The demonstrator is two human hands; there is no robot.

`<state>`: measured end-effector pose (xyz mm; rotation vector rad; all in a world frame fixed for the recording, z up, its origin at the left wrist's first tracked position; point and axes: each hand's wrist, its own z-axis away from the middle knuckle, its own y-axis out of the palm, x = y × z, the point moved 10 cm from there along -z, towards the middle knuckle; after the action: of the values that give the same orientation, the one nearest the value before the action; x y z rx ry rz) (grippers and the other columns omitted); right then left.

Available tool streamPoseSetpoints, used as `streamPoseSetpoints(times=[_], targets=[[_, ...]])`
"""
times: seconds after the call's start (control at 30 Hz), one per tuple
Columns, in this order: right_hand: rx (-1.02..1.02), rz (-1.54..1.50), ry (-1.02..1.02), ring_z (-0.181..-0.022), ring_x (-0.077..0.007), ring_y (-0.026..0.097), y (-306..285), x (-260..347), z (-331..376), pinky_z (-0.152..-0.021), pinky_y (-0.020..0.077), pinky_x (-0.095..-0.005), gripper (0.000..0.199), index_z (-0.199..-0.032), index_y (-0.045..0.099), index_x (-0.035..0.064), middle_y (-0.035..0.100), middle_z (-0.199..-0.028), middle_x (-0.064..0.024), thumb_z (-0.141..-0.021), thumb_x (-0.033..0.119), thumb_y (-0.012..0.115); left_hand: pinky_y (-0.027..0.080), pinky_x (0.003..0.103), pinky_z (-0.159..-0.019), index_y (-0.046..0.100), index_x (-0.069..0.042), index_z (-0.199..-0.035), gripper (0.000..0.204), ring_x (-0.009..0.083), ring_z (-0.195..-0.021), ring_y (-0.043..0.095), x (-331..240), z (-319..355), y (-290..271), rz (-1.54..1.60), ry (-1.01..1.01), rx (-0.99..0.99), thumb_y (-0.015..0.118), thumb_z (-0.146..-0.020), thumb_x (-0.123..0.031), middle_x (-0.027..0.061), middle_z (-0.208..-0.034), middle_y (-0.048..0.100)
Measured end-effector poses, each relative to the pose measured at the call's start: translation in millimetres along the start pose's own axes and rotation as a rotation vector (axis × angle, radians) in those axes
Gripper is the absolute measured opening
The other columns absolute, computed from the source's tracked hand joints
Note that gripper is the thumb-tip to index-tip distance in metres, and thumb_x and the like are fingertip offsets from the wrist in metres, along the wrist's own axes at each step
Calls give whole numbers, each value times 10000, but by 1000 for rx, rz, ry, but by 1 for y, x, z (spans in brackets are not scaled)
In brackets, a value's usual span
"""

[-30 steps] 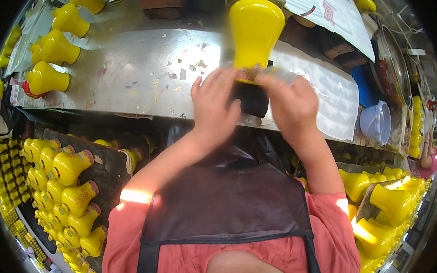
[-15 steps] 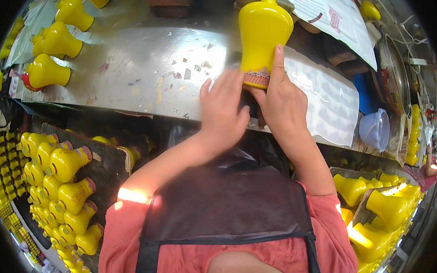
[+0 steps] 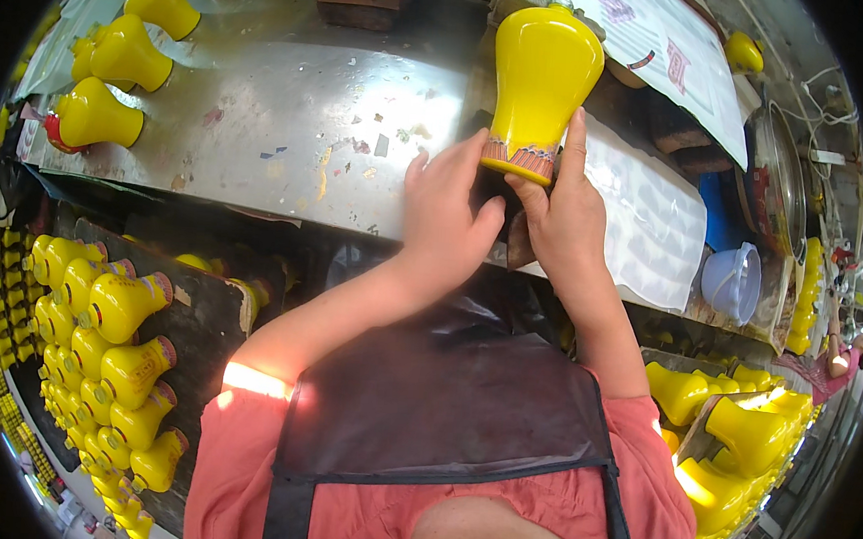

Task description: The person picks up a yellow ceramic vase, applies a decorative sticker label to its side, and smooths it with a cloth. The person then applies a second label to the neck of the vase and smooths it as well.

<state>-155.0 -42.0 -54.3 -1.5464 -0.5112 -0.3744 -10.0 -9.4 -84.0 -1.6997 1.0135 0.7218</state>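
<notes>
A glossy yellow bottle (image 3: 546, 69) lies on a small stand, its neck pointing away and its base toward me. A patterned band (image 3: 520, 156) runs round its lower end. My right hand (image 3: 567, 214) holds the base end, index finger along the right side and thumb at the bottom rim. My left hand (image 3: 448, 199) is open, its fingertips touching the left side of the base and its thumb standing apart. Close to my right hand lies a whitish sheet (image 3: 643, 203) with rows of cut shapes.
More yellow bottles (image 3: 134, 52) stand at the metal table's (image 3: 263, 111) far left. Bottles with banded ends fill a rack (image 3: 134, 370) at lower left; others pile up (image 3: 753, 428) at lower right. A pale bucket (image 3: 731, 283) sits at the right edge, below a white board (image 3: 681, 67).
My left hand's fingertips have come against the bottle's base. The bottle has turned slightly, showing more of the band, and appears further right in view.
</notes>
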Motion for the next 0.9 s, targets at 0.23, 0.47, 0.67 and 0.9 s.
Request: streamPoseSetpoints(times=[0.23,0.47,0.67,0.9], targets=[[25,-147,-13,-1044,-456,719,3,-11,-1,-856,566,-449,944,-1667,110,41,717,-1155,-278,-977,224,727,306,592,-1149,552,-22,-1414,613,386,-1275,558,5,-9,5,46,-31,21,688,-829,-145,199,-1315,631],[27,-166,-100,-972,-494,721,3,-11,-3,-811,574,-491,979,-1643,76,-47,717,-1097,-324,-962,270,703,336,561,-1138,618,-11,-1319,576,429,-1330,491,7,-14,12,-95,34,-62,716,-770,-154,222,-1391,576],[35,-91,-85,-981,-455,731,-8,-13,-4,-804,568,-444,1009,-1663,129,28,736,-1048,-260,-936,291,778,296,536,-1198,596,-72,-1407,641,421,-1407,430,15,-18,13,-245,-47,119,758,-814,-252,236,-1476,515],[-2,-72,-109,-789,-355,699,-27,-17,-6,-719,549,-408,849,-1552,471,97,728,-984,-184,-833,344,849,394,473,-1166,550,-116,-1493,848,444,-1413,417,-35,-41,16,-348,260,55,900,-728,-225,203,-1575,379]])
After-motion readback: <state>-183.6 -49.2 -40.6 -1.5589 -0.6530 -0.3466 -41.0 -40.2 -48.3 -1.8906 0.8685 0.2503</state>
